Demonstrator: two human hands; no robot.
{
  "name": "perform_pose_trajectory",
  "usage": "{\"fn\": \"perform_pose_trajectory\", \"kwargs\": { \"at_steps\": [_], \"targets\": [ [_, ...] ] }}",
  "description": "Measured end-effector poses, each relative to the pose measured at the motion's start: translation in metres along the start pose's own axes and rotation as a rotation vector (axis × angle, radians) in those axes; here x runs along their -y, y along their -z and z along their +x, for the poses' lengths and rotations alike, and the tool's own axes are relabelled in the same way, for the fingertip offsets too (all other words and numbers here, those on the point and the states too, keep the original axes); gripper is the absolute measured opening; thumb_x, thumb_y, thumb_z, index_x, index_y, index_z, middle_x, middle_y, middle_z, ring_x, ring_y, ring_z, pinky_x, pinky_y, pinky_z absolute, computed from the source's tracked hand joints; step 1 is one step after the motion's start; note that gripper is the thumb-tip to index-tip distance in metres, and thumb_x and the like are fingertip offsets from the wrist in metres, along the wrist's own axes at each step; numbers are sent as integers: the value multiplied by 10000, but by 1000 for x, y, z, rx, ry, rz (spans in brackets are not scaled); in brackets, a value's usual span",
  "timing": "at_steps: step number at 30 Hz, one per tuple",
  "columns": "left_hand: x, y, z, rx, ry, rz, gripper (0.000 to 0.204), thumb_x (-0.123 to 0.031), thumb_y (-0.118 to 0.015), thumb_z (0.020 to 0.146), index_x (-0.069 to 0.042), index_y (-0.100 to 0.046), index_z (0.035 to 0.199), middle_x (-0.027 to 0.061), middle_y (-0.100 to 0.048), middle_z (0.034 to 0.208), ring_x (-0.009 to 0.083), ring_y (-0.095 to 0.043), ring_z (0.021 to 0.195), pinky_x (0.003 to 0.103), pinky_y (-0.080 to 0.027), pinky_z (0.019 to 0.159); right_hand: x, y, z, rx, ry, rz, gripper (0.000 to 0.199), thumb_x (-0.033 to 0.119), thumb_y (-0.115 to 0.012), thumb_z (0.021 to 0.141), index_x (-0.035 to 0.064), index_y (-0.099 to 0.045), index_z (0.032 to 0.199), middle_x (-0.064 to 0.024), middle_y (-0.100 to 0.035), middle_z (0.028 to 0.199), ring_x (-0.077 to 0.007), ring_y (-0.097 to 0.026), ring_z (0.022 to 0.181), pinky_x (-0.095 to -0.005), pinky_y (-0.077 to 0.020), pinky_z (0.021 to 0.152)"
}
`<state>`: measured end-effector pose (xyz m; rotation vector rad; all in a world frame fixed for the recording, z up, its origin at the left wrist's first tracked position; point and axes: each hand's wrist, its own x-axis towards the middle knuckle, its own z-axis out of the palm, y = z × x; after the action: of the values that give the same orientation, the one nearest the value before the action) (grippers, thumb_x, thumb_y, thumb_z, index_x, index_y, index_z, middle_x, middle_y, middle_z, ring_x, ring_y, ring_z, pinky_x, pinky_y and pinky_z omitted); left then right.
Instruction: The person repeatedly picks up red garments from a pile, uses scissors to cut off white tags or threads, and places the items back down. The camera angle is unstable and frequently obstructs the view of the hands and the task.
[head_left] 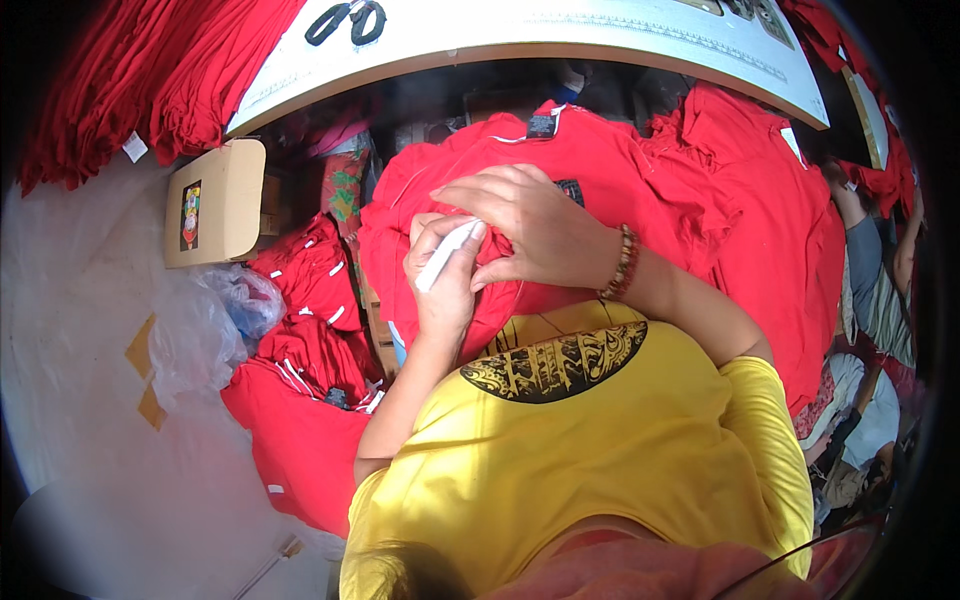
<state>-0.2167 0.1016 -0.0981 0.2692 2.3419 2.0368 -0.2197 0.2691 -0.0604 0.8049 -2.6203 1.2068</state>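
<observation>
My left hand [440, 270] is closed round a slim white object [447, 256], rounded at its ends, whose kind I cannot make out. Bunched red cloth lies against the same fingers. Arched over it from the right, my right hand [540, 225] has its fingers stretched out and its thumb apart, close to the left thumb; a beaded bracelet [622, 262] circles that wrist. Under both hands, a red garment [620, 170] with white trim and a dark neck label [543, 124] spreads over my lap and to the right. Part of the cloth is hidden by my hands.
Ahead stands a white worktable [480, 30] with printed rulers and black loops [345, 22] like scissor handles. Red garments [150, 80] hang over its left end. A cardboard box [215, 205], a clear plastic bag [215, 320] and piled red garments [300, 430] lie left. Another person [880, 270] is at far right.
</observation>
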Motion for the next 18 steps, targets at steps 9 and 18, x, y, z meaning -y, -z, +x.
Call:
{"fn": "perform_pose_trajectory", "kwargs": {
  "at_steps": [9,18],
  "targets": [
    [1,7,2,53,70,-194,146,10,-743,724,-41,-709,856,1,-507,818,96,-488,781,204,-382,694,-1,-6,2,47,-102,5,525,216,-691,742,87,-547,1229,-56,-625,1008,-236,-536,1001,-401,-371,906],
    [-14,-3,5,35,237,-577,45,42,-659,779,11,-649,810,35,-531,823,127,-566,803,230,-459,751,-12,-7,-13,-142,-113,247,238,119,-679,777,51,-664,1005,-76,-632,861,-207,-590,814,-325,-463,741]
  ]
}}
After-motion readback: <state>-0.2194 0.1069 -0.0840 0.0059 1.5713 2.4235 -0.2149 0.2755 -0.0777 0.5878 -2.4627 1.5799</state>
